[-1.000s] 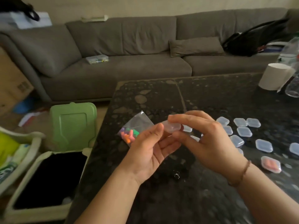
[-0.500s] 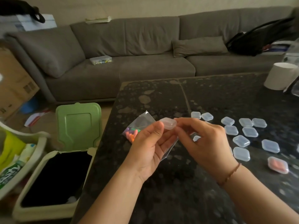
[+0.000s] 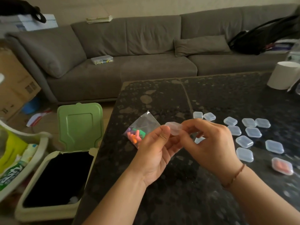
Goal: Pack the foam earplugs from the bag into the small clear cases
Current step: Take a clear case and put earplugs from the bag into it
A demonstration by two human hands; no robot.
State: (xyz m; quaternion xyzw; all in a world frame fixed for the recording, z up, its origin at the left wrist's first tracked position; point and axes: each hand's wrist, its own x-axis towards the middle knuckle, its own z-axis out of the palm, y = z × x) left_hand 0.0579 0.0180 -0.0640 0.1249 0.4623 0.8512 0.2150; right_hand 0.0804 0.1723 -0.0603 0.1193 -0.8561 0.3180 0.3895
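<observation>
A small clear case [image 3: 174, 128] is held above the dark table [image 3: 162, 98] between both hands. My left hand [image 3: 155, 151] pinches its left side with thumb and fingers. My right hand [image 3: 211, 143] grips its right side with the fingertips. Behind my left hand lies a clear plastic bag [image 3: 141, 127] with orange, green and purple foam earplugs [image 3: 135, 135]. Several shut clear cases [image 3: 244, 141] lie spread on the table to the right. One case [image 3: 282, 165] at the far right holds orange earplugs.
A bin with a raised green lid [image 3: 79, 125] stands by the table's left edge. A grey sofa [image 3: 146, 62] runs behind, with a small box [image 3: 102, 59] and a black bag [image 3: 259, 41] on it. A white paper roll [image 3: 283, 75] stands at the table's far right.
The view has shifted a little to the left. The case has risen slightly between the fingertips, and my right hand's fingers have drawn back to its right side.
</observation>
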